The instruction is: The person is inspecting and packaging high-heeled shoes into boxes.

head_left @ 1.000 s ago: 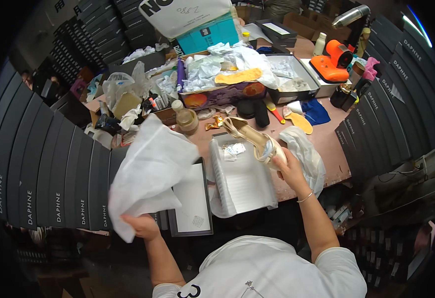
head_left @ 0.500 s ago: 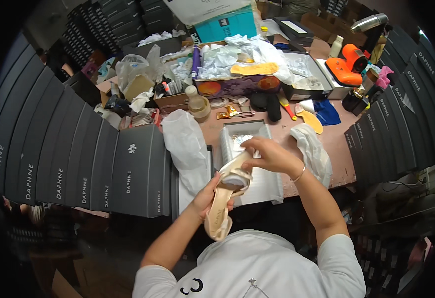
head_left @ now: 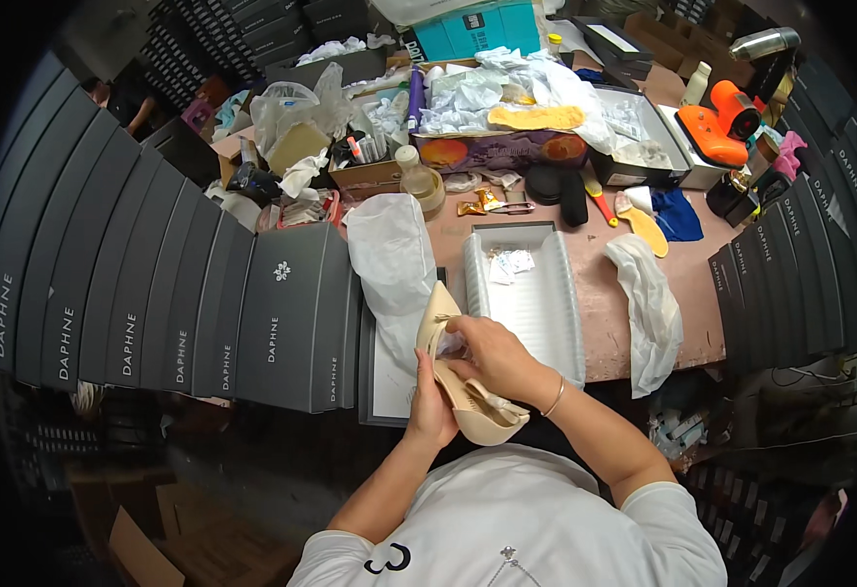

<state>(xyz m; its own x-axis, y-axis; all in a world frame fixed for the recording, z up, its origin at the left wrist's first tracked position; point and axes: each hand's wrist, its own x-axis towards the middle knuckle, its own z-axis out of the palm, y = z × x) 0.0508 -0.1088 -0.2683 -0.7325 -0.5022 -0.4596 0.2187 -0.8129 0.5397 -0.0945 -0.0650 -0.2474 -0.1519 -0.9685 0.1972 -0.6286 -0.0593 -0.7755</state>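
Note:
A beige pointed-toe shoe with slim straps is held over the table's front edge, toe pointing away from me. My left hand is closed round its left side. At the shoe's opening, my right hand has its fingers bent and pinching by the strap behind the toe. The fingertips partly hide what they grip. Just beyond my hands lies an open shoebox lined with white ribbed padding, with small white packets inside. White tissue paper is heaped to its left.
Dark grey shoeboxes stand in a row at left; more boxes rise at right. Crumpled white paper lies right of the open box. Farther back are a bottle, a brush, a carton of paper and an orange device.
The shoe has turned, its toe swinging from upper right to upper left. My right hand has come nearer to me, from the toe to the strap. The view has shifted slightly.

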